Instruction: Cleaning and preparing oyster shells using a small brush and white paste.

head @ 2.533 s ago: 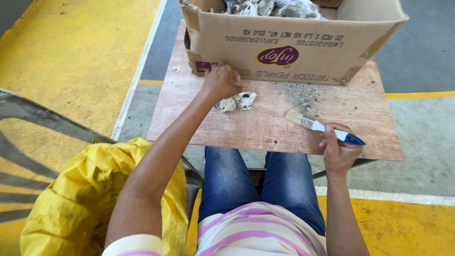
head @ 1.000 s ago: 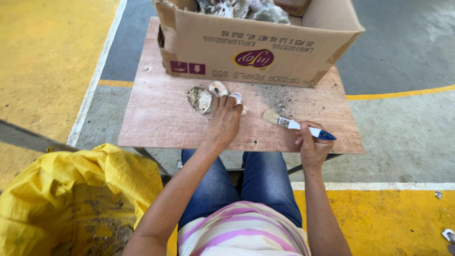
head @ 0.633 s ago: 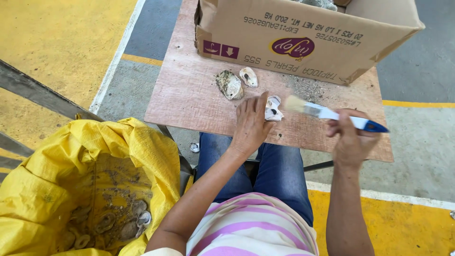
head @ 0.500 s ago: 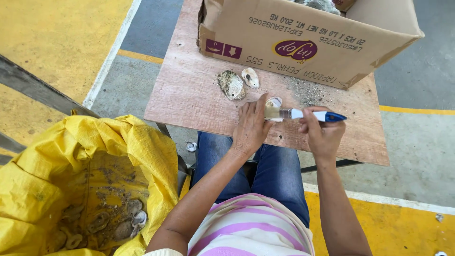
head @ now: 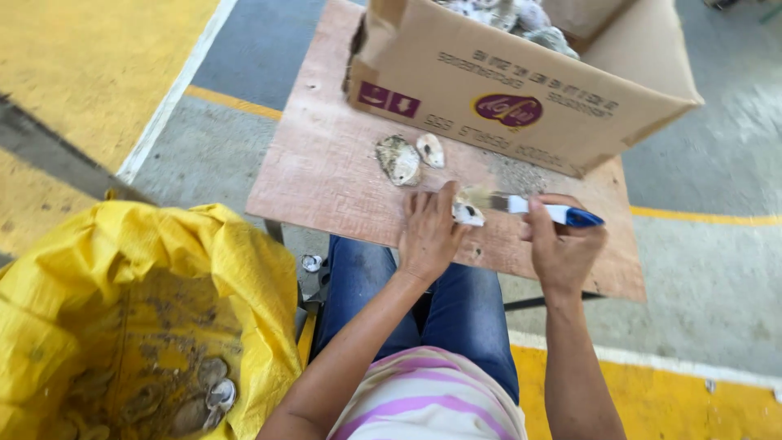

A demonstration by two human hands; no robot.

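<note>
Seated at a bare plywood board point(head: 326, 175) across my knees, I work with a big brown cardboard box point(head: 521, 98) of shells tilted just beyond my hands and a yellow woven sack point(head: 155, 285), shells in its bottom, open well to my left. Two rough grey shells point(head: 407, 156) lie just ahead of my left hand point(head: 428, 232), which presses flat, fingers spread, pinning a small pale shell point(head: 470, 215) at its right edge. My right hand point(head: 562, 244), closed around a blue-and-white-handled brush point(head: 533, 209), holds it lying left-to-right, bristles touching that shell, wrist bent inward.
</note>
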